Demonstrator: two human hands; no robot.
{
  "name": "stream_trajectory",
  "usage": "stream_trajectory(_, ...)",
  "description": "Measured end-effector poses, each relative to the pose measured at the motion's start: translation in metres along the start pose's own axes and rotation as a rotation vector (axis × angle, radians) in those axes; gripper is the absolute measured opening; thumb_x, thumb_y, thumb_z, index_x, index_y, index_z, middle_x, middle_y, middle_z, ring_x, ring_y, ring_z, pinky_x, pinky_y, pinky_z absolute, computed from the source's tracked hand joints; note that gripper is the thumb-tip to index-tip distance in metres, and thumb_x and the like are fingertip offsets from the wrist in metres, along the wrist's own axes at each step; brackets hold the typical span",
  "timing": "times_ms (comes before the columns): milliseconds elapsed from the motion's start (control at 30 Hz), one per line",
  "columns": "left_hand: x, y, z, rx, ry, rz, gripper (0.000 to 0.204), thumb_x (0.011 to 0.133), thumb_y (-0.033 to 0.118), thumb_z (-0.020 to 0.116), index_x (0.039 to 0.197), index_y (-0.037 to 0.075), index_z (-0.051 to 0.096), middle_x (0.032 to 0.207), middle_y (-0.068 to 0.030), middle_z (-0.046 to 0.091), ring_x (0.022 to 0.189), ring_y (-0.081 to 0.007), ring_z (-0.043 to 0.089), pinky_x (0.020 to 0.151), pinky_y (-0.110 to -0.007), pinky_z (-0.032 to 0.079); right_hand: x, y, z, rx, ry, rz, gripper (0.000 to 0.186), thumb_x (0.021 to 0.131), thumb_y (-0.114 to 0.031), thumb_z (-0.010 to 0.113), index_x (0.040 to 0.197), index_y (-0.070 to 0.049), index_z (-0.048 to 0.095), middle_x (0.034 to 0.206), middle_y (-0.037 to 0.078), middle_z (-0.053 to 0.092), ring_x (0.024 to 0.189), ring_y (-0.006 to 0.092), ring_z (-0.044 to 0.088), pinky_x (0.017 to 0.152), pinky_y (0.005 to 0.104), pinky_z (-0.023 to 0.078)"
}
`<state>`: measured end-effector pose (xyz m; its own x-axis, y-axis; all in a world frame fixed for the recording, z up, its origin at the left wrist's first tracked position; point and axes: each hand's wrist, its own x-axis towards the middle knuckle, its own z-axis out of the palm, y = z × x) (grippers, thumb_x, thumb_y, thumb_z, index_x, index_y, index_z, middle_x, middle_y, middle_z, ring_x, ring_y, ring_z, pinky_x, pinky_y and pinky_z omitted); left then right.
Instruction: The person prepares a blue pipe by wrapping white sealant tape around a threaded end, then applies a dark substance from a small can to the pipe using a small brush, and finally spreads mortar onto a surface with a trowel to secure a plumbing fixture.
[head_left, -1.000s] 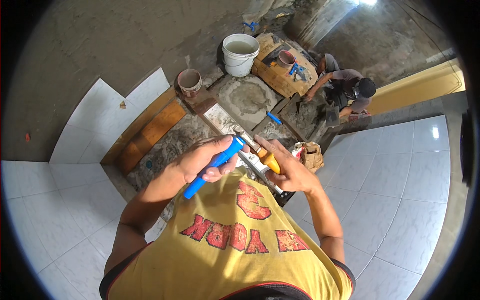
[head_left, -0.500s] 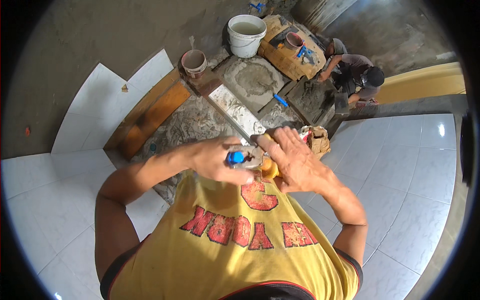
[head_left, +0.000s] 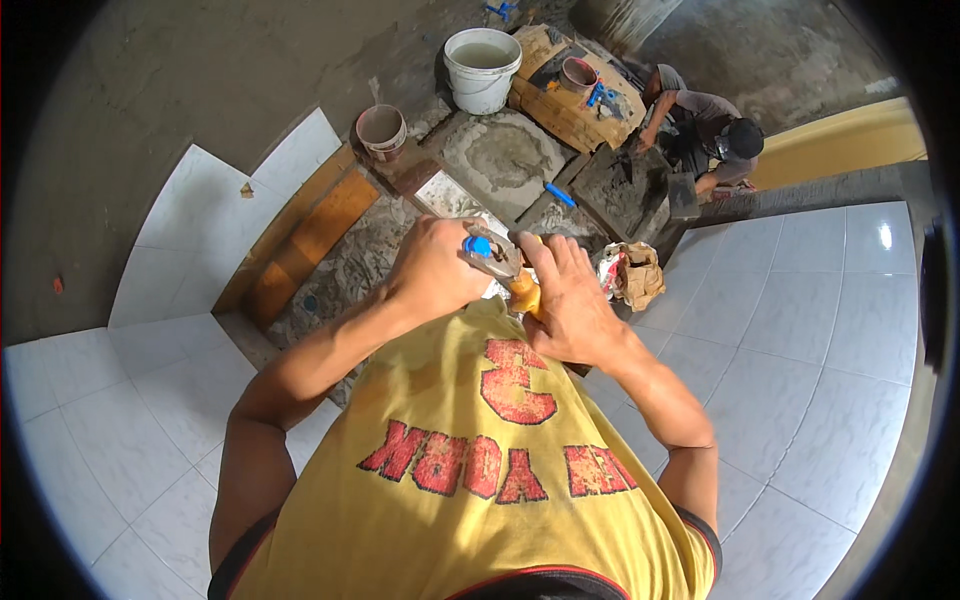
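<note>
My left hand [head_left: 438, 268] grips the blue plastic tube [head_left: 476, 245], whose end shows at chest height; the rest of it is hidden. My right hand [head_left: 573, 305] is wrapped round yellow-handled metal pliers [head_left: 503, 261], with the metal head around or against the tube's end; exact contact is unclear. Both hands meet above my yellow shirt, in front of a white, cement-smeared board [head_left: 446, 192].
Beyond are a white water bucket [head_left: 480, 85], a smaller bucket [head_left: 381, 128], cardboard [head_left: 545, 95], another blue tube [head_left: 559, 194] and a crumpled paper bag [head_left: 636, 277]. A co-worker [head_left: 715, 140] crouches at upper right. Tiled walls [head_left: 775, 330] flank me; wooden planks [head_left: 320, 235] lie left.
The blue tube has turned from lying diagonally to end-on, and the pliers' head has come onto it as my hands closed together. Since half a second ago both hands have moved slightly farther forward.
</note>
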<state>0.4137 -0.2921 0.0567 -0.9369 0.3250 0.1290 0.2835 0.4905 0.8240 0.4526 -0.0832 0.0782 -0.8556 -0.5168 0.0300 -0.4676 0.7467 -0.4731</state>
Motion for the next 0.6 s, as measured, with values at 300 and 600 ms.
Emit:
stream_trajectory(300,0.004,0.0,-0.023,-0.129,-0.54,0.309,0.024,0.08,0.023,0.075,0.1,0.011,0.071,0.088,-0.0078,0.07,0.082,-0.0286,0.061,0.081,-0.04,0.045,0.006,0.012,-0.037,-0.119,-0.028,-0.295,0.088,0.057,-0.012,0.076,0.137,-0.003,0.042,0.104,0.019,0.046,0.094,0.0379,0.047,0.082,0.046,0.04)
stream_trajectory(600,0.018,0.001,-0.008,0.025,-0.07,0.032,0.013,0.071,0.014,0.068,0.073,0.001,0.067,0.072,-0.0233,0.065,0.073,-0.0396,0.067,0.065,-0.045,0.051,0.001,0.009,0.007,-0.059,0.178,-0.07,0.085,0.061,-0.008,0.072,0.138,0.0,0.039,0.105,0.022,0.047,0.097,0.0403,0.048,0.084,0.0475,0.041)
